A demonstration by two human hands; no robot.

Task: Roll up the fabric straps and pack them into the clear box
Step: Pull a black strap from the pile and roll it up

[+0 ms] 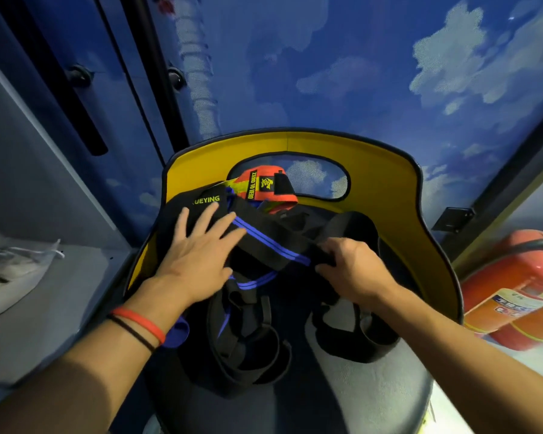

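Black strap with blue stripes [273, 242]: stretched across a heap of black straps [248, 339] on the chair seat [373, 386]. Left hand [198, 258]: grip released, fingers flat on the strap. Right hand [348, 267]: grip pinching its end. Orange strap [273, 186]: bundled against the yellow chair back [389, 198].

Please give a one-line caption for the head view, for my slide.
Left hand rests on a blue-striped black strap while the right hand pinches its end, on a yellow-backed chair.

A yellow-backed chair [389, 189] stands before a cloud-printed wall [389, 73]; red fire extinguishers [514, 296] sit to its right; a white shoe [10, 274] rests on a grey shelf [63, 296].
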